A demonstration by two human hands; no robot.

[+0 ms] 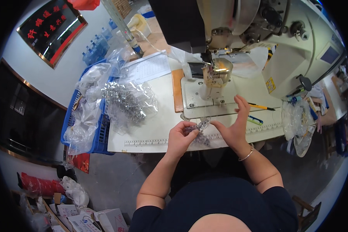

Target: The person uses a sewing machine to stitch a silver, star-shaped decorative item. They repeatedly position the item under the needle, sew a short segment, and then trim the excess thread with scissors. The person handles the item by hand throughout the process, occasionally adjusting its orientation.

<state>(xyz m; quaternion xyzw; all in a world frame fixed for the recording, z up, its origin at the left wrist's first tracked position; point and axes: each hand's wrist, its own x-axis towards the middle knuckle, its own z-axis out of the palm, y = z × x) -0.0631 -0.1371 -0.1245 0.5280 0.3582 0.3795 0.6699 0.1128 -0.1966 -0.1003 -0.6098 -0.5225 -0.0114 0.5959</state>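
My left hand (pixel 179 139) pinches a small silver-grey, glittery piece (pixel 202 139) at the front edge of the white sewing table (pixel 150 131). The piece looks gathered and shiny; its exact kind cannot be made out. Just to the right of it is my right hand (pixel 236 130), open, thumb and fingers spread wide, with nothing seen in it. A sewing machine (pixel 216 83) stands beyond both hands, its needle area over a pale metal plate (pixel 199 109). To the left lies a clear plastic bag (pixel 131 102) full of similar silvery pieces.
A blue basket (pixel 103 131) with plastic bags stands at the table's left edge. Behind the clear bag lies a written sheet (pixel 149 66). A yellow pencil (pixel 265 107) and a green tool (pixel 255 120) lie right of my hands. Boxes (pixel 112 220) sit on the floor, lower left.
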